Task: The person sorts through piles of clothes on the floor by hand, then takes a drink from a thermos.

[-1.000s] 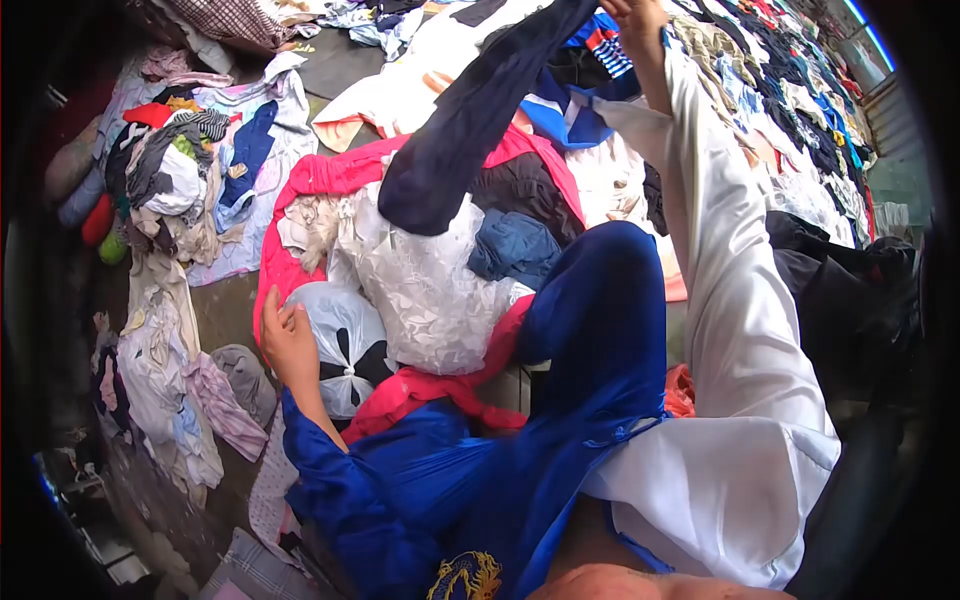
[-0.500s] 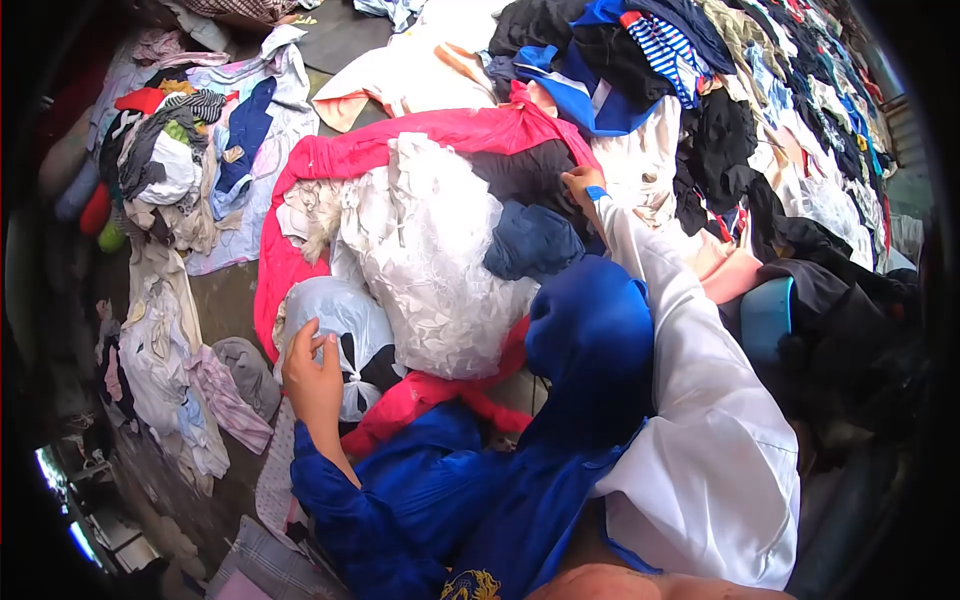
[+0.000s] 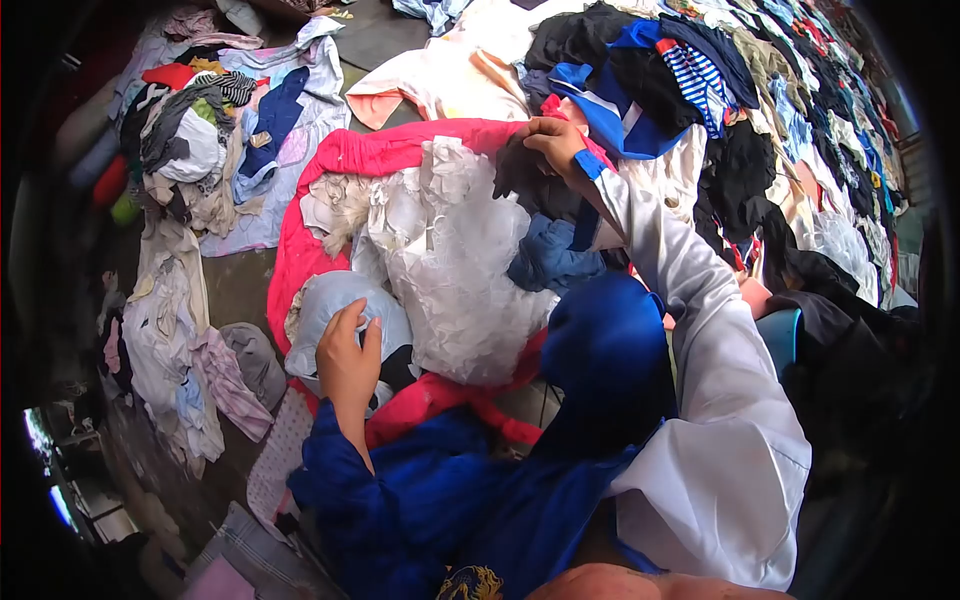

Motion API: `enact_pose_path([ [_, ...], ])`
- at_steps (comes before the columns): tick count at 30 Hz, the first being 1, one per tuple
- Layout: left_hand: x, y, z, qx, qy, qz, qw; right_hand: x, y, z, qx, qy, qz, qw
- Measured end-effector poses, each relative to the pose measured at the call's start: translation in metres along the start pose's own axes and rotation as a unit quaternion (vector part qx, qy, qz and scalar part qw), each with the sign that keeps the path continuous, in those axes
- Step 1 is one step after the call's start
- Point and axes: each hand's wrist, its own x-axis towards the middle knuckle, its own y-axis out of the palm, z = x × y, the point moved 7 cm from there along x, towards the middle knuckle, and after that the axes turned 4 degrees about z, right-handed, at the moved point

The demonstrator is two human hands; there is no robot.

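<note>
My right hand has its fingers closed on a black cloth, lifted at the far right side of a red fabric wrap. Inside the wrap lie a heap of white ruffled fabric and a crumpled blue garment, just below the held cloth. My left hand is open, its fingers loosely curved over a tied, translucent plastic bag at the wrap's near left. Part of the bag is hidden behind that hand.
A mixed pile of clothes lies on a pale sheet at the upper left. White and pink garments are spread on the floor at left. A large clothes heap fills the upper right, with a blue-and-white striped piece on its near edge.
My right hand has moved left and up, pulling the black cloth off the wrap's contents. My left hand stays by the plastic bag. The whole view has shifted slightly.
</note>
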Motion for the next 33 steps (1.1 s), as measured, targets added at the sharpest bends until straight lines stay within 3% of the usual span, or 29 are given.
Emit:
enact_pose_path([
  [2,0.000,0.001,-0.012,-0.062,0.001,0.003,0.998,-0.046,0.047,0.100,-0.017,-0.059,0.078,0.995],
  [5,0.002,0.006,-0.034,-0.139,0.014,0.007,0.990,-0.112,0.096,0.197,0.009,-0.100,0.148,0.984],
  [7,-0.003,-0.007,-0.056,-0.110,0.082,-0.068,0.988,-0.161,0.123,0.242,-0.013,-0.087,0.188,0.978],
  [9,-0.012,-0.032,-0.083,-0.074,0.159,-0.168,0.970,-0.197,0.144,0.257,-0.024,-0.089,0.287,0.953],
  [11,-0.016,-0.034,-0.087,-0.151,0.154,-0.077,0.973,-0.228,0.162,0.276,0.001,-0.127,0.343,0.931],
  [12,-0.017,-0.024,-0.080,-0.278,0.149,0.021,0.949,-0.235,0.167,0.283,0.022,-0.146,0.362,0.920],
  [15,-0.030,-0.007,-0.077,-0.491,0.082,0.126,0.858,-0.237,0.177,0.294,0.054,-0.174,0.361,0.914],
  [16,-0.036,-0.007,-0.080,-0.522,0.070,0.153,0.836,-0.233,0.182,0.294,0.068,-0.184,0.354,0.915],
  [19,-0.044,-0.005,-0.082,-0.737,0.056,0.100,0.666,-0.218,0.191,0.284,0.093,-0.257,0.387,0.880],
  [21,-0.039,-0.014,-0.081,-0.772,0.050,0.091,0.627,-0.209,0.188,0.255,0.023,-0.304,0.280,0.910],
  [23,-0.028,-0.019,-0.074,-0.811,0.031,0.049,0.583,-0.200,0.182,0.201,-0.082,-0.226,0.211,0.948],
  [25,-0.024,-0.018,-0.057,-0.825,0.000,0.012,0.565,-0.199,0.184,0.141,-0.197,-0.174,0.218,0.940],
  [27,-0.020,-0.018,-0.046,-0.841,-0.017,-0.028,0.540,-0.216,0.199,0.108,-0.296,-0.135,0.284,0.902],
  [29,-0.018,-0.010,-0.035,-0.846,-0.033,-0.024,0.531,-0.231,0.219,0.089,-0.374,-0.203,0.302,0.853],
  [33,-0.012,-0.017,-0.052,-0.856,0.007,-0.004,0.516,-0.220,0.238,0.071,-0.416,-0.180,0.246,0.857],
])
